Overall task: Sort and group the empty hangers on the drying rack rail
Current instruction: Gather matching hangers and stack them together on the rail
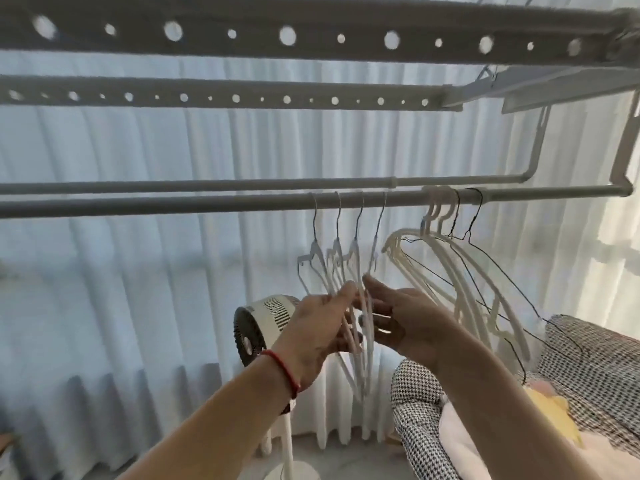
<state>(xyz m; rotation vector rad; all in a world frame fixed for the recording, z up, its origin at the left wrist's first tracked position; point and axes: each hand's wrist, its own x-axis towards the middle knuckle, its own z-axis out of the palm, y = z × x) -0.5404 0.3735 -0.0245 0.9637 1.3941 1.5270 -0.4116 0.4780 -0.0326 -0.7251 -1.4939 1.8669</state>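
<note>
Several white hangers with thin metal hooks (337,251) hang from the near grey rail (173,204). My left hand (318,327) and my right hand (405,317) meet at their lower arms, fingers apart and pressed against the white bars from both sides. To the right on the same rail hangs a second bunch: cream plastic hangers (450,268) and thin black wire hangers (485,251), leaning down to the right. A red string bracelet circles my left wrist.
A second rail (207,186) runs just behind the near one, and two perforated bars (311,36) cross overhead. A white standing fan (258,327) is below the hands. A houndstooth chair (588,362) with cushions sits at the lower right. White curtains fill the background.
</note>
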